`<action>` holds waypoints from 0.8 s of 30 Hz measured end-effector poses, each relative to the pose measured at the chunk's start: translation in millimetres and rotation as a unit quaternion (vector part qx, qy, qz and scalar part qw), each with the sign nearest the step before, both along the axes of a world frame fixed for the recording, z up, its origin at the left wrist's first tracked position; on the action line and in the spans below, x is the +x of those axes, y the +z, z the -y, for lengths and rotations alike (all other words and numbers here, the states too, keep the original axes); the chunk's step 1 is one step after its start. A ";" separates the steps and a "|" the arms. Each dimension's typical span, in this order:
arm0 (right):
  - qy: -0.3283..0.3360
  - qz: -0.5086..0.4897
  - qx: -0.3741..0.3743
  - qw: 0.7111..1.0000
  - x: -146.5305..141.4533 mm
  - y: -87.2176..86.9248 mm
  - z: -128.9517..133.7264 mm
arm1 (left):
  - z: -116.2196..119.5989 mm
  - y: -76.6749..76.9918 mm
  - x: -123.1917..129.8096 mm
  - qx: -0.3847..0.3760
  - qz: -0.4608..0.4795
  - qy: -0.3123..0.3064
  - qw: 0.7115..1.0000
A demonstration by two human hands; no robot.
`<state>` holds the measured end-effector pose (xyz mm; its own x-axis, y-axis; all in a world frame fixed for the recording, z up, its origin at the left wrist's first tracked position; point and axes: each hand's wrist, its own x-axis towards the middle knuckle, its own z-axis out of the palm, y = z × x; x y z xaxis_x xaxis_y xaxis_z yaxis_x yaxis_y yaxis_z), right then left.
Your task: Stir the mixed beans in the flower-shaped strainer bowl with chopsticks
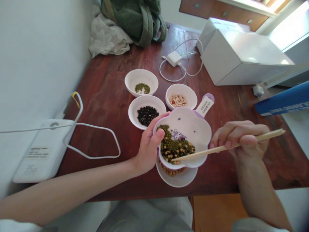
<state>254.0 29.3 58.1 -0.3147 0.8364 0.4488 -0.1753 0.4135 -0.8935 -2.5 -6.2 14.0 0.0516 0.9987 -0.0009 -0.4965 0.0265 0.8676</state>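
My left hand (151, 145) grips the left rim of a flower-shaped white and purple bowl (200, 135), thumb over the edge. Inside lie mixed green, black and tan beans (177, 145). Wooden chopsticks (200, 154) are held in my right hand (240, 138), their tips among the beans at the bowl's lower side. Partly hidden beneath it is a white bowl (180, 183) of tan beans. Behind stand a bowl of black beans (147, 116), one with a few green beans (142, 87) and one with pale, partly red-skinned pieces (178, 100).
A white power bank (41, 154) with a cable lies at the left. A charger (174, 58) and a white box (236, 54) stand farther back, near a green bag (135, 19). At the right is a blue object (285, 100).
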 end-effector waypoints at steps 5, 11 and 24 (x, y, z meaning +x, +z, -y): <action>0.013 -0.002 0.007 1.000 1.1 -1.5 -0.9 | -0.4 0.8 -0.1 0.003 -0.001 0.001 1.000; 0.014 -0.017 0.005 1.000 0.0 -4.3 -1.1 | 0.3 -0.3 -0.6 0.004 0.006 -0.006 1.000; -0.049 -0.065 0.023 0.996 -11.0 -2.4 0.6 | 0.7 -2.8 -0.5 0.002 -0.004 -0.003 1.000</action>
